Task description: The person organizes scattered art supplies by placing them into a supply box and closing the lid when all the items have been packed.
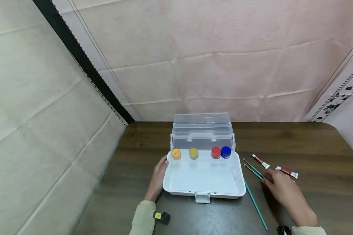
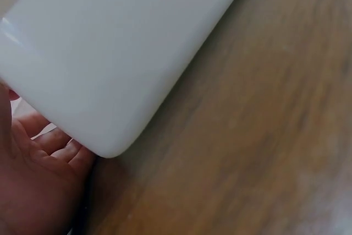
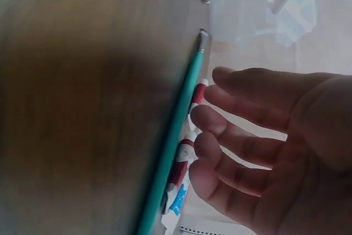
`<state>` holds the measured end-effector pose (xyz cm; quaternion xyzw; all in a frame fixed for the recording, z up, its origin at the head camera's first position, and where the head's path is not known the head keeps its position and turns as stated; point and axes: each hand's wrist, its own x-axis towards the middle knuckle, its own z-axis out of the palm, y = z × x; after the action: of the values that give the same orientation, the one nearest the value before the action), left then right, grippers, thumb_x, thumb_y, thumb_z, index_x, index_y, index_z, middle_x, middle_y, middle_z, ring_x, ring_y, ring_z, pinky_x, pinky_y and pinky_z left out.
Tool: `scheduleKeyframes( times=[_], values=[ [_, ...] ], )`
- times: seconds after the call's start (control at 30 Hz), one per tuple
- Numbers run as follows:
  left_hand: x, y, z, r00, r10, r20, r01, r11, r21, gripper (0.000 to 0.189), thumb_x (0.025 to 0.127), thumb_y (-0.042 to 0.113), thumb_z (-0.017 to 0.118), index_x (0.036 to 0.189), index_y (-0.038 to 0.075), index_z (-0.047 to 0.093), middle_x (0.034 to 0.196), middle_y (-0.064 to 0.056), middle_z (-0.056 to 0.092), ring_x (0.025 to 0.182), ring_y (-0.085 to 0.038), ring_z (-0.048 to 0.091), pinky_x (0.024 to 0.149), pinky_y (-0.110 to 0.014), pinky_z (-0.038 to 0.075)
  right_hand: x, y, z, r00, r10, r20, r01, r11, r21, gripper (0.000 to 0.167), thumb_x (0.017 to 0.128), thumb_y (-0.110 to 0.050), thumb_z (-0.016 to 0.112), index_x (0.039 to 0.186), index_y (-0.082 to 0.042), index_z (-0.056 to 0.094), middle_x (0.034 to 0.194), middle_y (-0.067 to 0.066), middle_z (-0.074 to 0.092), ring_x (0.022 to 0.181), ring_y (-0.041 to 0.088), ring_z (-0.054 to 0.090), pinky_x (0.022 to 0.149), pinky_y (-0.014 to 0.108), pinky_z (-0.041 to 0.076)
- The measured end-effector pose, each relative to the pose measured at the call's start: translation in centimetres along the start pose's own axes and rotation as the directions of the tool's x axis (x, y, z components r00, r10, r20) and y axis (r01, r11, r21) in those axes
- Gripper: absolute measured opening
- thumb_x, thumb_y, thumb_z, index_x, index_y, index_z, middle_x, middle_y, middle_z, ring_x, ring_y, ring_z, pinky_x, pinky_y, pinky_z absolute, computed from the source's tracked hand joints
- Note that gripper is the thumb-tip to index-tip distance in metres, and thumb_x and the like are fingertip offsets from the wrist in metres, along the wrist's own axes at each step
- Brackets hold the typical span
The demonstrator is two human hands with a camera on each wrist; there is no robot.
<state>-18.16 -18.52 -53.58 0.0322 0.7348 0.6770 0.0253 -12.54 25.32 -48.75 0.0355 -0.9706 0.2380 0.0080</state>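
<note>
A white plastic case (image 1: 206, 176) with its clear lid (image 1: 202, 125) raised stands on the table. My left hand (image 1: 160, 174) grips its left side; the left wrist view shows the fingers (image 2: 54, 140) bent against the case's edge. Small paint pots line the tray's back: orange (image 1: 176, 153), yellow (image 1: 193, 153), red (image 1: 216, 152) and blue (image 1: 226, 152). My right hand (image 1: 283, 189) is over green paintbrushes (image 1: 254, 170), near two dark-red and white paint tubes (image 1: 260, 161). In the right wrist view its fingers are loosely bent with nothing between them.
Another green paintbrush (image 1: 256, 205) lies slanting beside the case's right front corner. The brown wooden table (image 1: 129, 182) meets pale hanging cloth (image 1: 223, 71) at the back. More cloth (image 1: 47, 130) hangs along the left side.
</note>
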Motion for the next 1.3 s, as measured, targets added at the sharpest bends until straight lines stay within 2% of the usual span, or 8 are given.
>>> scheduleKeyframes(
  times=[0.3,0.47,0.57,0.63,0.73,0.97,1.1,1.3],
  values=[
    [-0.2,0.3,0.3,0.998,-0.037,-0.047,0.037,0.999,0.016,0.054,0.115,0.033,0.042,0.16,0.003,0.042,0.162,-0.019,0.046,0.148,-0.034,0.044,0.119,-0.054,0.038,-0.2,0.3,0.1,0.999,0.004,0.037,-0.002,0.999,-0.054,0.014,0.089,-0.002,0.076,0.101,-0.005,0.071,0.091,0.016,0.071,0.085,0.038,0.067,0.058,0.061,0.05],
    [-1.0,2.2,0.0,0.986,0.003,-0.168,0.023,0.988,0.152,0.043,0.112,0.026,0.053,0.148,0.003,0.059,0.144,-0.019,0.063,0.128,-0.032,0.061,0.104,-0.045,0.052,-0.1,0.3,0.1,0.999,-0.022,0.045,0.024,0.998,-0.053,0.014,0.088,-0.004,0.078,0.099,-0.007,0.07,0.089,0.013,0.069,0.084,0.037,0.067,0.058,0.061,0.05],
    [-1.0,3.3,-0.2,0.98,-0.002,-0.2,0.04,0.981,0.188,0.035,0.109,0.02,0.059,0.139,0.004,0.066,0.131,-0.015,0.069,0.117,-0.025,0.064,0.098,-0.037,0.053,-0.1,0.3,0.1,0.999,-0.023,0.031,0.024,0.998,-0.055,0.015,0.088,-0.005,0.078,0.101,-0.005,0.07,0.09,0.015,0.07,0.086,0.039,0.067,0.059,0.062,0.05],
    [-1.0,3.8,-0.5,0.982,-0.038,-0.184,0.072,0.981,0.18,0.033,0.107,0.018,0.061,0.136,0.003,0.067,0.126,-0.013,0.07,0.112,-0.021,0.065,0.093,-0.033,0.054,-0.1,0.4,0.1,0.999,-0.011,0.034,0.013,0.998,-0.054,0.016,0.089,-0.006,0.077,0.103,-0.004,0.071,0.092,0.017,0.071,0.089,0.042,0.068,0.061,0.063,0.05],
    [-1.0,4.3,-0.9,0.98,-0.136,-0.148,0.156,0.978,0.138,0.031,0.105,0.017,0.063,0.133,0.003,0.067,0.12,-0.012,0.071,0.102,-0.018,0.065,0.085,-0.032,0.055,-0.1,0.6,0.1,0.999,-0.002,0.05,0.005,0.999,-0.053,0.014,0.09,-0.006,0.076,0.103,-0.003,0.071,0.092,0.016,0.07,0.089,0.042,0.067,0.062,0.063,0.051],
    [-0.7,4.3,-2.2,0.954,-0.293,-0.064,0.295,0.955,0.037,0.031,0.103,0.016,0.067,0.127,-0.003,0.067,0.107,-0.009,0.075,0.089,-0.016,0.067,0.073,-0.028,0.058,-0.3,0.9,0.2,0.998,-0.022,0.054,0.025,0.998,-0.051,0.013,0.089,-0.001,0.076,0.094,-0.009,0.067,0.085,0.008,0.067,0.081,0.031,0.064,0.057,0.057,0.049],
    [-0.4,4.3,-2.6,0.941,-0.337,-0.034,0.338,0.941,0.006,0.03,0.102,0.016,0.068,0.125,-0.004,0.067,0.102,-0.008,0.075,0.087,-0.016,0.067,0.07,-0.026,0.058,-0.4,0.9,0.1,0.998,-0.019,0.052,0.021,0.999,-0.05,0.014,0.089,-0.002,0.076,0.094,-0.009,0.066,0.083,0.008,0.067,0.078,0.031,0.064,0.055,0.057,0.048],
    [-0.2,4.5,-2.7,0.937,-0.348,-0.019,0.348,0.936,0.042,0.03,0.101,0.017,0.069,0.124,-0.004,0.067,0.101,-0.008,0.074,0.085,-0.016,0.066,0.069,-0.026,0.058,-0.6,0.9,0.0,0.998,-0.003,0.064,0.007,0.999,-0.052,0.011,0.089,-0.002,0.073,0.092,-0.009,0.065,0.079,0.004,0.063,0.073,0.023,0.058,0.055,0.055,0.047]
  ],
)
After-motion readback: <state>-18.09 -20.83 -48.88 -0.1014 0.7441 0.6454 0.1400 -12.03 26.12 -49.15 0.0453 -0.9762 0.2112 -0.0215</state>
